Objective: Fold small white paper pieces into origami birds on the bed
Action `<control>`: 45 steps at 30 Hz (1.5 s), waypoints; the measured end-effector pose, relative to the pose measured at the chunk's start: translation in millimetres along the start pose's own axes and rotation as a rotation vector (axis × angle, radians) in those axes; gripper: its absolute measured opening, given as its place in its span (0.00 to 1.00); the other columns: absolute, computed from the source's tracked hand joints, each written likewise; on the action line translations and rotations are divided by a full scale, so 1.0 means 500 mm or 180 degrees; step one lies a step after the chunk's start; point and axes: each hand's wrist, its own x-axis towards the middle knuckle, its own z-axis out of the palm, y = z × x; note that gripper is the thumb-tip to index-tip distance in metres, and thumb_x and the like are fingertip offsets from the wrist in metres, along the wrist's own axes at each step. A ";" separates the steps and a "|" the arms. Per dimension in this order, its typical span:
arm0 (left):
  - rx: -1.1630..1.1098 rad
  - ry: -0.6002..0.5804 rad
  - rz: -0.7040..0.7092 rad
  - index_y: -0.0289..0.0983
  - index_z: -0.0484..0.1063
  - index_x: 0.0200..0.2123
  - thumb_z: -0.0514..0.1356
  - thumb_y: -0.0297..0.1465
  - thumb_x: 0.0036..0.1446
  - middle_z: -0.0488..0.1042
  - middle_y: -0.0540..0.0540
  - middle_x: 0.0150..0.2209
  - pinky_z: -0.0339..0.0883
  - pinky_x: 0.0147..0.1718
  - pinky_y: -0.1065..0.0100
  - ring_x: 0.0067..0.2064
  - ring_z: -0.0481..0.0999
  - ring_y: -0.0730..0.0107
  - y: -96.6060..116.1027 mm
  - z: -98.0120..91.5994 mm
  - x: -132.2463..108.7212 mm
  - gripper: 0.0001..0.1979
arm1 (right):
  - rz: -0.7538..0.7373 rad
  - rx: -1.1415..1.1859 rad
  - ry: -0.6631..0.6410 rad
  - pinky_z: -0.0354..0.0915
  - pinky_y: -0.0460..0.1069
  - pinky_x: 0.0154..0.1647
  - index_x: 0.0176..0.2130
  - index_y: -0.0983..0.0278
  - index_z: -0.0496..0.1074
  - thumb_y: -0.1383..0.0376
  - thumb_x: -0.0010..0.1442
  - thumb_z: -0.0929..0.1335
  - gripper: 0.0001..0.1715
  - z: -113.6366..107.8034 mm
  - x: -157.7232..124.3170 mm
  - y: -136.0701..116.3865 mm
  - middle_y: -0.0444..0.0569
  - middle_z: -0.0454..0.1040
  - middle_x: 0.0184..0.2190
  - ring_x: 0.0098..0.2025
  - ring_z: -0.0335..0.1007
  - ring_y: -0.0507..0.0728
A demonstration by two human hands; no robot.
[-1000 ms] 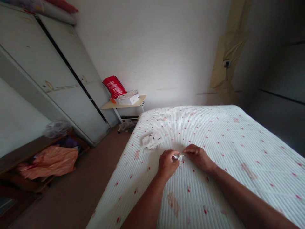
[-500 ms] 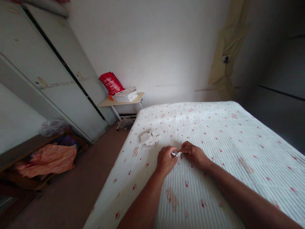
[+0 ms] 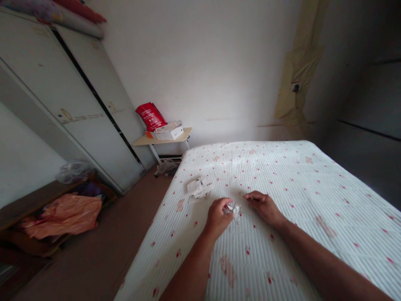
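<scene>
My left hand (image 3: 220, 215) is closed on a small crumpled piece of whitish, partly see-through wrapper (image 3: 235, 210), just above the bed. Its thumb and fingers hide part of it. To the right of the wrapper, my right hand (image 3: 261, 204) is apart from it, fingers loosely bent and pointing left, with nothing visible in them. A folded piece of printed white paper or packaging (image 3: 199, 187) lies on the bed beyond my left hand.
The bed (image 3: 238, 246) has a ribbed white cover with red spots. Behind it stands a small table (image 3: 144, 141) with a red bag (image 3: 151, 117) and a white box (image 3: 171, 133). A wardrobe (image 3: 84, 121) and a low bench with orange cloth (image 3: 67, 215) are on the left.
My right hand has let go of the wrapper and drawn away to the right. The wrapper stays in my left hand, more of it showing. The view has tilted slightly up.
</scene>
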 end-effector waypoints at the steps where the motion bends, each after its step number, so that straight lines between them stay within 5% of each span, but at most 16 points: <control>1: -0.0045 0.0015 0.0000 0.39 0.71 0.41 0.58 0.21 0.40 0.72 0.50 0.35 0.65 0.40 0.70 0.37 0.70 0.71 -0.001 -0.001 0.000 0.21 | 0.0038 0.0041 0.0015 0.66 0.50 0.39 0.33 0.63 0.75 0.63 0.53 0.63 0.12 0.000 0.000 0.004 0.50 0.74 0.34 0.36 0.70 0.56; 8: -0.0028 0.0270 -0.0033 0.38 0.68 0.38 0.58 0.21 0.39 0.70 0.52 0.32 0.64 0.37 0.72 0.35 0.69 0.73 -0.003 0.006 -0.002 0.19 | -0.0621 -0.0001 -0.0363 0.65 0.50 0.39 0.31 0.62 0.76 0.67 0.55 0.63 0.12 0.009 -0.005 -0.012 0.50 0.73 0.33 0.37 0.70 0.55; 17: 0.0193 0.0190 -0.0036 0.39 0.66 0.41 0.59 0.20 0.36 0.69 0.51 0.34 0.63 0.38 0.70 0.37 0.69 0.71 0.002 0.003 -0.003 0.24 | -0.0453 -0.0291 -0.0662 0.64 0.48 0.37 0.36 0.62 0.76 0.73 0.50 0.64 0.15 0.005 -0.012 -0.040 0.49 0.71 0.35 0.36 0.68 0.54; 23: 0.0207 0.0182 0.0299 0.37 0.72 0.30 0.58 0.20 0.42 0.71 0.50 0.30 0.62 0.39 0.69 0.36 0.69 0.70 0.011 -0.005 -0.002 0.10 | -0.0386 -0.0572 -0.0761 0.61 0.46 0.34 0.35 0.61 0.76 0.71 0.52 0.65 0.12 0.010 -0.020 -0.068 0.48 0.70 0.34 0.34 0.68 0.53; 28: 0.0319 0.0204 0.0363 0.37 0.73 0.23 0.57 0.18 0.42 0.71 0.50 0.26 0.62 0.40 0.68 0.35 0.70 0.69 0.020 -0.004 0.002 0.10 | -0.0442 -0.1111 -0.0802 0.59 0.45 0.30 0.29 0.61 0.75 0.67 0.55 0.64 0.09 0.025 -0.025 -0.077 0.46 0.71 0.31 0.31 0.68 0.52; 39: 0.0525 0.0116 0.0336 0.39 0.74 0.24 0.58 0.21 0.45 0.72 0.50 0.28 0.62 0.41 0.68 0.38 0.69 0.67 0.017 0.004 0.002 0.09 | -0.0394 -0.2032 -0.0810 0.53 0.44 0.24 0.25 0.63 0.71 0.67 0.55 0.64 0.10 0.043 -0.029 -0.081 0.47 0.71 0.28 0.27 0.67 0.52; 45: 0.0624 0.0099 0.0356 0.39 0.74 0.26 0.59 0.20 0.43 0.73 0.49 0.30 0.62 0.41 0.67 0.39 0.69 0.66 0.009 0.007 0.002 0.09 | -0.0426 -0.1798 -0.0800 0.55 0.43 0.25 0.26 0.63 0.72 0.66 0.55 0.64 0.08 0.041 -0.034 -0.085 0.47 0.71 0.28 0.28 0.67 0.52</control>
